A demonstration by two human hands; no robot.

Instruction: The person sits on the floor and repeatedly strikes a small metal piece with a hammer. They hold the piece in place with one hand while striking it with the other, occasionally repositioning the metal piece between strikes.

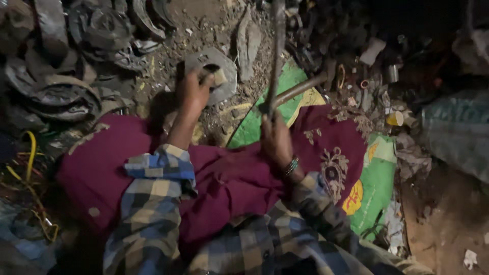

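Left hand (196, 91) grips grey metal plate (216, 71) — right hand (275, 137) clasps hammer handle (298, 91) over maroon cloth (229, 178).

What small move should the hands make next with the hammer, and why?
Probably bring the hammer down onto the metal plate. The right hand holds it raised, and the left hand pins the plate on the ground; keep those fingers off the strike spot.

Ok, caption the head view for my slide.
Left hand steadies a grey metal plate while right hand grips a hammer.
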